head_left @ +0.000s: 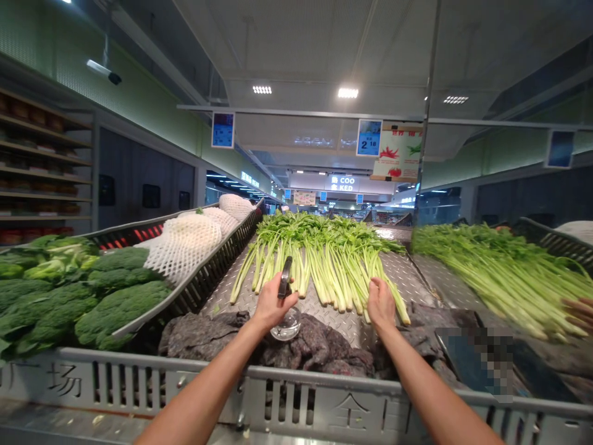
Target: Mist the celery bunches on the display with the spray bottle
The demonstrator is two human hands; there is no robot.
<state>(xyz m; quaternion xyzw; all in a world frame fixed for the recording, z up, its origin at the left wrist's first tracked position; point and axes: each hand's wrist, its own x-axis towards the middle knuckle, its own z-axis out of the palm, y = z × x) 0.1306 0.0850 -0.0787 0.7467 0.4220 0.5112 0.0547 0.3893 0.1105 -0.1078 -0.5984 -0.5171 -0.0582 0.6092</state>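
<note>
My left hand [273,303] is wrapped round a spray bottle with a clear body [286,326] and a black spray head [285,278]. It is held upright in front of the celery. Leafy green celery [319,266] lies spread side by side on a sloping metal shelf, pale stalk ends toward me. At the right side of this row, my right hand [382,304] is curled over the celery stalks, its fingertips partly hidden. Crumpled dark grey cloth [319,346] lies below both hands, along the front of the shelf.
A grey plastic rail [324,380] runs across the front. Broccoli [123,300] fills the left, beside vegetables in white foam netting [185,241] and a black crate wall [231,247]. A mirror panel [486,247] at right reflects celery. Price signs [369,137] hang overhead.
</note>
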